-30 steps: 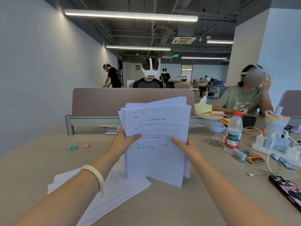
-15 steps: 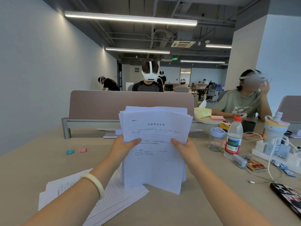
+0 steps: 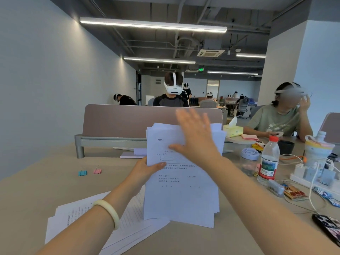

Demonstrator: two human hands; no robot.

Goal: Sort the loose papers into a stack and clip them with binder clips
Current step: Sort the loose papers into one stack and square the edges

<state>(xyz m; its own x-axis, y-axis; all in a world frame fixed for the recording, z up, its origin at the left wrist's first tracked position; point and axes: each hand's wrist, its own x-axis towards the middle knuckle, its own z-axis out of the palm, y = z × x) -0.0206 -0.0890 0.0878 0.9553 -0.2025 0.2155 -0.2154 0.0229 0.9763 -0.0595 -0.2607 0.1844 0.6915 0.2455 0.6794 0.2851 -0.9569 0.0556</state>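
Observation:
A stack of white printed papers (image 3: 181,196) stands upright on its lower edge on the beige desk (image 3: 46,184). My left hand (image 3: 145,171) grips its left edge, thumb on the front sheet. My right hand (image 3: 196,137) is raised in front of the stack's upper part, fingers straight and spread, blurred by motion; whether it touches the paper is unclear. More loose sheets (image 3: 88,218) lie flat on the desk under my left forearm. A blue binder clip (image 3: 82,173) and a pink binder clip (image 3: 97,171) sit side by side at the left.
A water bottle (image 3: 268,161), a lidded jar (image 3: 249,160), a power strip with cables (image 3: 312,176), snack packets (image 3: 294,193) and a phone (image 3: 329,228) crowd the right side. A brown divider panel (image 3: 128,120) bounds the desk's far edge. Other people sit beyond it and at the right.
My right hand has let go of the stack's right edge and risen, open, in front of its top. The stack's lower edge has come down onto the desk. My left hand keeps its grip.

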